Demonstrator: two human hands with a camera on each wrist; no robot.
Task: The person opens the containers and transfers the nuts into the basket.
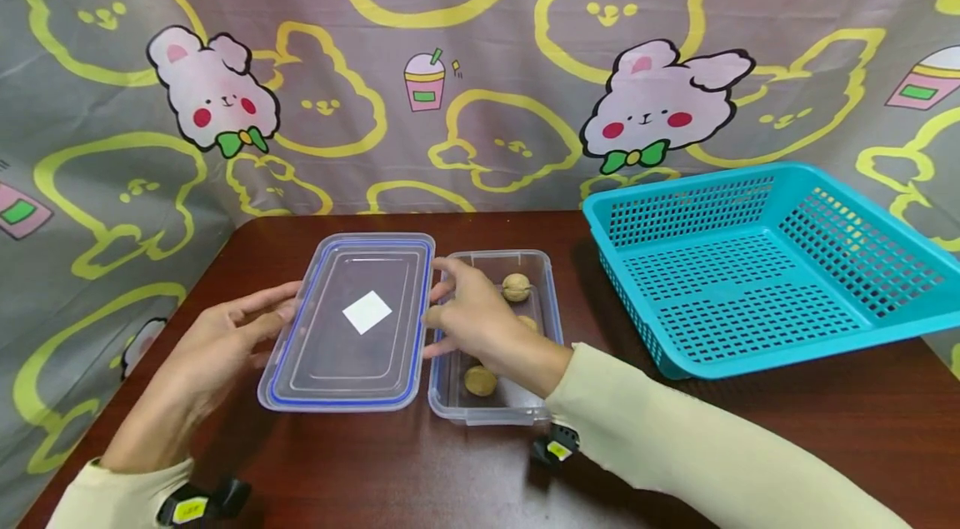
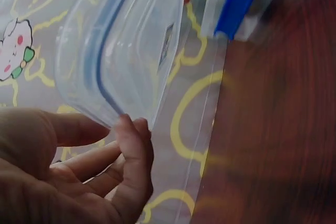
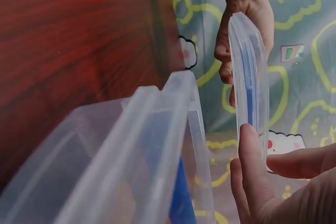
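Observation:
A clear plastic lid (image 1: 315, 346) with a blue sealing ring and a white square label is held up off the table between both hands. My left hand (image 1: 202, 354) pinches its left edge, thumb on one face and fingers on the other, as the left wrist view shows. At the right edge, my right hand (image 1: 480, 316) grips the lid between thumb and fingers. Under that hand stands an uncovered clear container (image 1: 555, 304). Inside it lie a walnut (image 1: 515, 287) at the back, another walnut (image 1: 480, 381) near the front, and a third partly hidden by the right hand.
A turquoise slotted basket (image 1: 630, 296) stands at the right of the dark wooden table (image 1: 345, 462). Behind the table hangs a curtain (image 1: 495, 29) with cartoon prints, also along the left side.

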